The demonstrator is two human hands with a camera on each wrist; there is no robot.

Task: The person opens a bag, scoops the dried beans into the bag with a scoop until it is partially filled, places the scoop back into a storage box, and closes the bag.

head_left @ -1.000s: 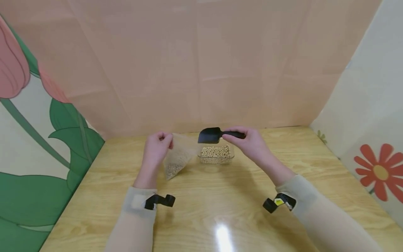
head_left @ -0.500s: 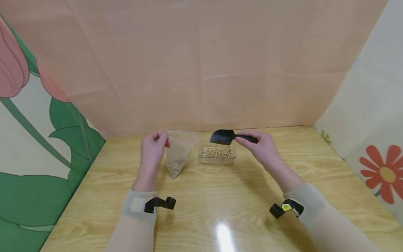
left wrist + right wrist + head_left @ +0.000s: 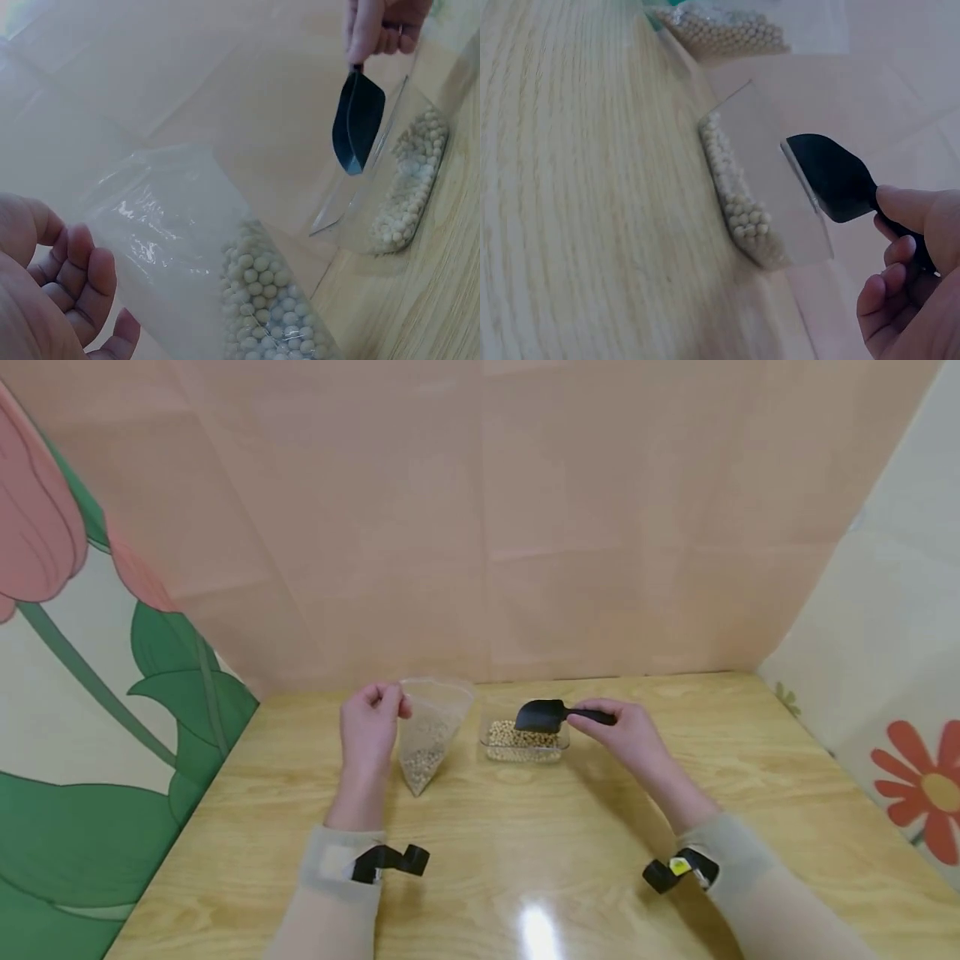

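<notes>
My left hand [image 3: 369, 727] pinches the top edge of a clear plastic bag [image 3: 435, 714], which hangs with its pointed corner down. Small round pale beads or beans [image 3: 270, 300] fill the bag's lower part. In my right hand [image 3: 622, 731] is a black scoop [image 3: 540, 716], gripped by its handle with thumb and fingers. The scoop's blade is over a clear rectangular container [image 3: 483, 752], overlapping its far rim in the head view. More of the same pale balls [image 3: 746, 217] lie in the container, just right of the bag.
Both stand at the back of a wooden table [image 3: 480, 860], in front of a pink sheet [image 3: 480, 527]. Painted walls with a tulip [image 3: 37, 518] and a red flower [image 3: 930, 789] flank the table. Each sleeve carries a black wrist mount [image 3: 390, 860].
The scoop first moved right, away from the bag's mouth, then came down over the container. The left hand keeps its hold on the bag, which now hangs straighter with its mouth more visible.
</notes>
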